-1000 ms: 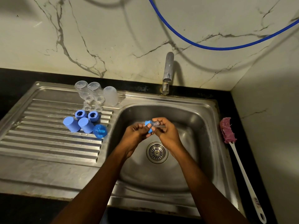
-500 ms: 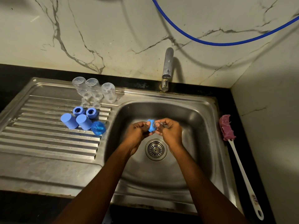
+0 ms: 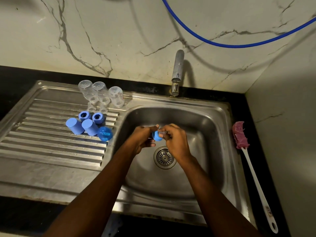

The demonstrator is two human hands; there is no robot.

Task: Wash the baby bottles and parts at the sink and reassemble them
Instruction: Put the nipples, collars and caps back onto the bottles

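Both hands worked over the stainless-steel sink basin (image 3: 205,127), just behind its round drain strainer (image 3: 164,157). L hand (image 3: 142,139) gripped a small blue plastic screw collar (image 3: 156,135), fingers curled round it. R hand (image 3: 176,142) pinched a clear silicone teat (image 3: 162,133) at the collar's opening. Step in hand, by judgement: seating teat in collar, i.e. reassembly just begun, most parts apart.

On the ribbed steel drainboard (image 3: 51,151), near its back edge, stood three clear plastic bottles (image 3: 100,94), bases up. In front of them, toward the basin-side edge, lay two more blue collars (image 3: 84,115), two blue cylindrical caps (image 3: 75,126) & one translucent blue dome cap (image 3: 104,133). A long white-handled brush w/ pink head (image 3: 253,177) lay on the black counter (image 3: 239,106) along the basin's right edge. The chrome tap (image 3: 177,72) at the back edge showed no visible stream.

Risks:
- The teat, probably wet & slick, could slip from the pinch & drop toward the strainer, needing a re-rinse.
- An uneven pull could leave its flange half-seated, so the bottle leaks later.
- The bottles stood close together, so a careless reach for one could topple its neighbours.
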